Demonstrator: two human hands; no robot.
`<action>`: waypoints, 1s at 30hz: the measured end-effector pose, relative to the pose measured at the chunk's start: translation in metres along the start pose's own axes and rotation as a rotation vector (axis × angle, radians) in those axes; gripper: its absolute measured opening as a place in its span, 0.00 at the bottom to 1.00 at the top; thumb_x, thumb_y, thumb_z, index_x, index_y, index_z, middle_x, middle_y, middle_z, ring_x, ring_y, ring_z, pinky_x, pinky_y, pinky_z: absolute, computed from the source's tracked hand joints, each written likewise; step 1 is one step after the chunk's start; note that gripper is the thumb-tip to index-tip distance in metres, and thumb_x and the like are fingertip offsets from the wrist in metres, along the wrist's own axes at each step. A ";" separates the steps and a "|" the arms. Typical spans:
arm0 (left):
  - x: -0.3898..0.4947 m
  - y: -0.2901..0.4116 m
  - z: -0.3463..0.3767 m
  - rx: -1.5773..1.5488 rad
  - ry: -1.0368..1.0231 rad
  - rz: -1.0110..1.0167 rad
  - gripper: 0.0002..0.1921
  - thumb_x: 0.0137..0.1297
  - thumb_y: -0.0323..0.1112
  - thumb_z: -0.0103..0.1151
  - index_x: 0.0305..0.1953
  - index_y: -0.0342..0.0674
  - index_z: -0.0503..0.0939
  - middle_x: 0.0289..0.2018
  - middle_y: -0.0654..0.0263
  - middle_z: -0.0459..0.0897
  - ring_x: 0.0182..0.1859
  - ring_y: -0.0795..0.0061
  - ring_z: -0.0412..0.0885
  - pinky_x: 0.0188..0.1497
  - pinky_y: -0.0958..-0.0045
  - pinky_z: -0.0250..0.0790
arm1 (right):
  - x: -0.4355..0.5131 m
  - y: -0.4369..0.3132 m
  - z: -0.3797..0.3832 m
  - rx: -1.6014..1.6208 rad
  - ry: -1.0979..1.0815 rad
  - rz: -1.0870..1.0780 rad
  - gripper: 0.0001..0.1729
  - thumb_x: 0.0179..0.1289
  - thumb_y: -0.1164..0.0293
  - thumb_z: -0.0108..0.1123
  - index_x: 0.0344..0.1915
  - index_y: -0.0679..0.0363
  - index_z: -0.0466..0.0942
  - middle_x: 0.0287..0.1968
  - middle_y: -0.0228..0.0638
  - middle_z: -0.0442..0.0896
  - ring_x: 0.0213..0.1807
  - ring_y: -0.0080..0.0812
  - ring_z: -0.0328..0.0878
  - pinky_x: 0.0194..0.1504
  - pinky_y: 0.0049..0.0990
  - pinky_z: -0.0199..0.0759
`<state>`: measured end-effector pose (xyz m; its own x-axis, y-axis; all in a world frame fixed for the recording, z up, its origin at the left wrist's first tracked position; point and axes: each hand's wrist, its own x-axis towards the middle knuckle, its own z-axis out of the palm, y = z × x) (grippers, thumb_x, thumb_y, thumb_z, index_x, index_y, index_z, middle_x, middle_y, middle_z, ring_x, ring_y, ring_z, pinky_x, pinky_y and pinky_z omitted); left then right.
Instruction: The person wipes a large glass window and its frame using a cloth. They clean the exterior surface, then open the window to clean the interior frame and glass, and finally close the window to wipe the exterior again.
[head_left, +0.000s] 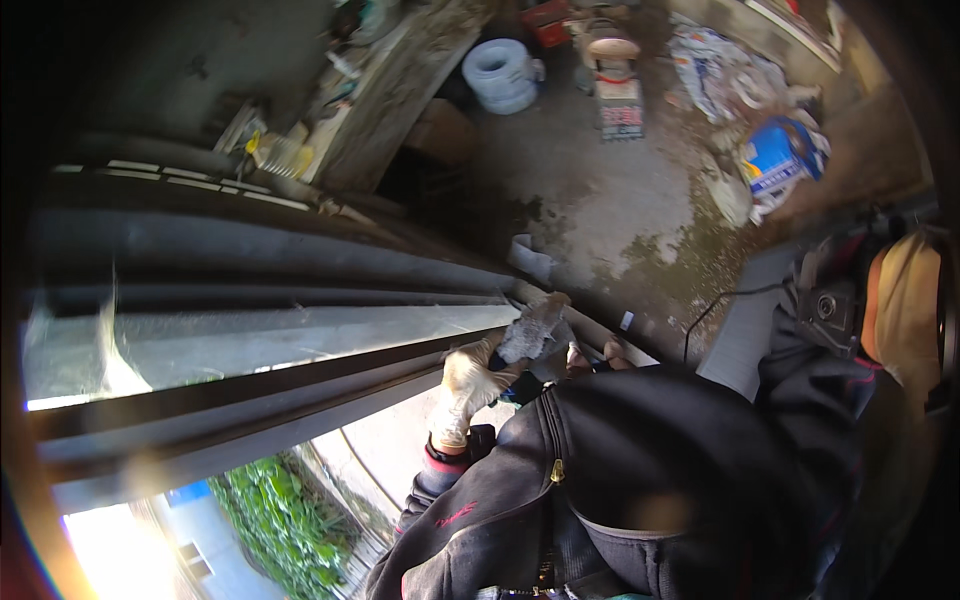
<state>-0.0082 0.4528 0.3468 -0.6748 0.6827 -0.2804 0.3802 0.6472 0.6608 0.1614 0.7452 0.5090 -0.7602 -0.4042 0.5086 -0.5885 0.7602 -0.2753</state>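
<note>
My left hand (466, 381), in a pale, soiled glove, reaches up from a dark sleeve with a red cuff band. Its fingers close on the near side of a crumpled, grey, partly see-through wad (529, 337), perhaps plastic or cloth, with a brownish top. Wad and hand are at the end of a long dark metal frame (255, 390) with glass panes (247, 337). My right hand is not in view. Below the wad, small skin-coloured shapes (613, 352) show beside a pale strip; I cannot tell what they are.
On the floor beyond lie a coil of pale hose (501, 75), a wheeled machine (616, 82), a blue printed bag (780, 157) and plastic sheeting (720, 67). A thick beam (397, 90) stands at upper left, near a yellow-capped bottle (281, 154). A black cable (705, 307) hangs at right.
</note>
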 end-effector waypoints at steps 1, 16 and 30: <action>0.000 0.004 0.000 0.117 0.106 0.135 0.27 0.53 0.43 0.73 0.51 0.33 0.80 0.20 0.56 0.82 0.21 0.75 0.79 0.29 0.75 0.75 | -0.003 -0.003 -0.001 0.004 -0.033 0.028 0.22 0.57 0.71 0.58 0.52 0.68 0.75 0.62 0.44 0.76 0.66 0.43 0.70 0.71 0.40 0.54; 0.094 0.039 0.019 0.298 -0.094 0.216 0.27 0.52 0.47 0.72 0.50 0.36 0.82 0.33 0.49 0.87 0.36 0.56 0.86 0.38 0.63 0.78 | -0.080 0.039 -0.079 -0.129 0.025 0.476 0.29 0.58 0.68 0.62 0.60 0.65 0.71 0.66 0.41 0.72 0.66 0.42 0.70 0.70 0.38 0.58; 0.090 0.029 0.028 0.094 0.075 0.296 0.19 0.62 0.49 0.68 0.46 0.43 0.79 0.25 0.50 0.82 0.27 0.54 0.83 0.30 0.64 0.73 | -0.037 0.022 -0.040 -0.347 0.695 0.266 0.37 0.59 0.64 0.65 0.68 0.62 0.67 0.70 0.38 0.69 0.65 0.40 0.71 0.68 0.35 0.61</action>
<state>-0.0402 0.5423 0.3214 -0.5700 0.8211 -0.0310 0.6212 0.4554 0.6377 0.1877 0.7977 0.5165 -0.4507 0.1323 0.8828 -0.2072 0.9464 -0.2476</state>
